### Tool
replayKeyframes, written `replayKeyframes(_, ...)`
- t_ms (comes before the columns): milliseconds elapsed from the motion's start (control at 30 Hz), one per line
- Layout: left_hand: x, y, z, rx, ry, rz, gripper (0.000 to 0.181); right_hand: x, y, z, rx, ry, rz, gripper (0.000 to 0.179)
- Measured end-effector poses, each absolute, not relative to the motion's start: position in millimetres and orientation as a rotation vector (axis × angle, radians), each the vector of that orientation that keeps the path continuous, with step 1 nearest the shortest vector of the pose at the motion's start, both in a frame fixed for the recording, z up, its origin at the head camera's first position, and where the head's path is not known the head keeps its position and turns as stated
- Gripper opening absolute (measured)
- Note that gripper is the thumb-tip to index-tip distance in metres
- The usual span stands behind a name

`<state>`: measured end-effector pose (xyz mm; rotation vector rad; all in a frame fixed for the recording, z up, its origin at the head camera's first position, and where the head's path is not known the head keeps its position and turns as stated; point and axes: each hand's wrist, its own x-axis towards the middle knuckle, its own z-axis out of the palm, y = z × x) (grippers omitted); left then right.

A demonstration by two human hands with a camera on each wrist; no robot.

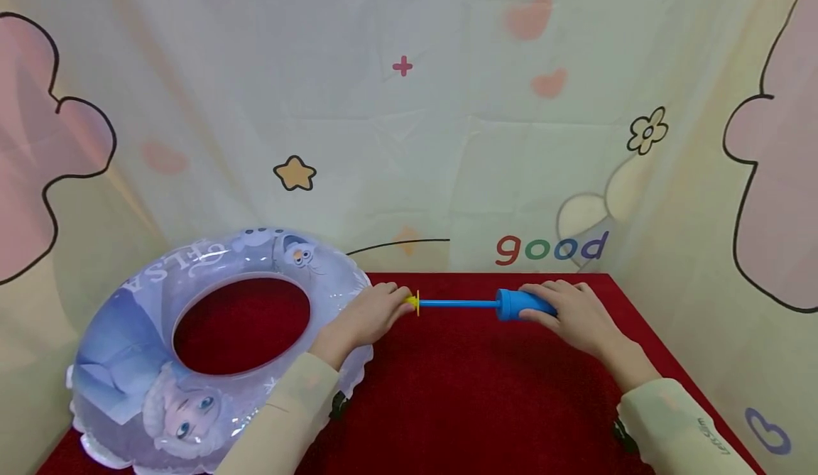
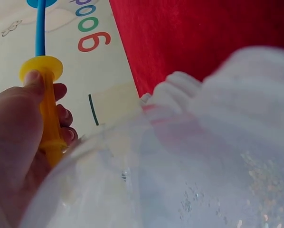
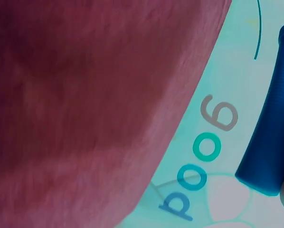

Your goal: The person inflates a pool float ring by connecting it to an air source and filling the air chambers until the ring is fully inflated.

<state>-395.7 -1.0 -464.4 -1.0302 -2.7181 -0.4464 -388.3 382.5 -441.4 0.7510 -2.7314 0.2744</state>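
Note:
A hand air pump (image 1: pixel 456 304) is held level above the table, its blue rod drawn out of the blue barrel (image 3: pixel 270 118). My left hand (image 1: pixel 369 315) grips the yellow handle (image 2: pixel 49 111), thumb just below its round flange. At the other end, my right hand (image 1: pixel 578 319) holds the barrel, with fingers over the top and the thumb underneath. Left of the pump, an inflated lilac swim ring (image 1: pixel 121 319) with printed cartoon figures leans back on the table. My left forearm crosses in front of the ring's right side. The barrel's far end is hidden by my right hand.
Red cloth covers the table (image 1: pixel 473 404). Behind it and along both sides hangs a pale printed curtain (image 1: pixel 409 141), with the word "good" low on the right. In the left wrist view, the clear swim ring (image 2: pixel 180 166) fills the near foreground.

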Motion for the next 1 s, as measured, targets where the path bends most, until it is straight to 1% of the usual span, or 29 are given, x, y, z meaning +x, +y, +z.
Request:
replayKeyframes(167, -398, 1, -464, -1.048, -2.685, -0.469, 0.009, -390, 362, -441, 0.768, -2.681, 0.205, 0.052)
replayKeyframes(400, -396, 2, -462, -1.029, -2.686, -0.511, 0.006, -391, 302, -439, 0.807, -2.662, 0.155, 0.050)
replayKeyframes(467, -395, 3, -461, -1.015, -2.714, -0.515, 0.008, -391, 284, -440, 0.806, -2.679, 0.145, 0.052)
replayKeyframes(633, -394, 2, -460, -0.980, -2.761, -0.507, 0.021, -391, 253, -443, 0.814, -2.713, 0.144, 0.054)
replayKeyframes(767, -393, 0, -459, -0.996, -2.762, -0.503, 0.025, -390, 255, -443, 0.800, -2.723, 0.148, 0.053)
replayKeyframes(1000, -392, -2, -458, -1.008, -2.740, -0.529, 0.017, -389, 290, -437, 0.799, -2.746, 0.211, 0.052)
